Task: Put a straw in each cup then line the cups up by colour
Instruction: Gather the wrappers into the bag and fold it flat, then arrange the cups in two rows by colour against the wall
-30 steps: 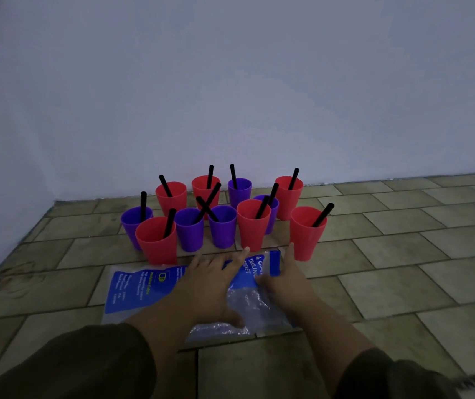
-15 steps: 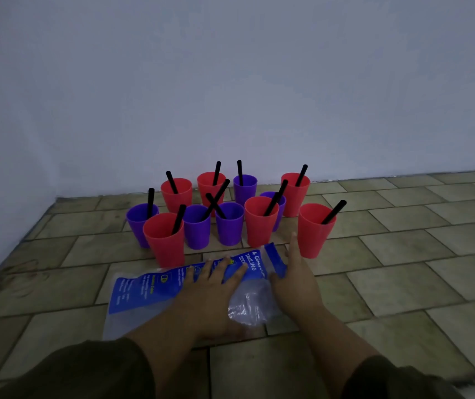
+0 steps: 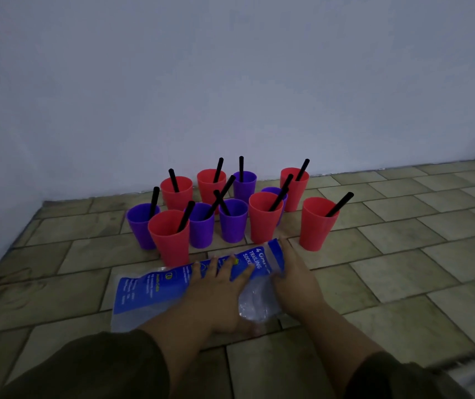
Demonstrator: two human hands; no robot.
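Observation:
Several red and purple cups stand mixed in a cluster on the tiled floor near the wall, each with a black straw. The nearest red cup (image 3: 170, 240) is front left; another red cup (image 3: 317, 223) stands apart at the right. A purple cup (image 3: 232, 221) sits in the middle with a black straw (image 3: 221, 202) leaning in it. My left hand (image 3: 219, 286) lies flat, fingers spread, on a blue and clear plastic bag (image 3: 152, 286). My right hand (image 3: 295, 279) rests flat on the bag's right end, just in front of the cups.
A plain white wall (image 3: 230, 82) rises right behind the cups. Beige floor tiles (image 3: 417, 254) stretch to the right and toward me. My dark sleeves fill the bottom of the view.
The view has shifted slightly, and both hands with the bag sit a little nearer the cups. The bag's right end is folded up more under my right hand. The cups have not moved.

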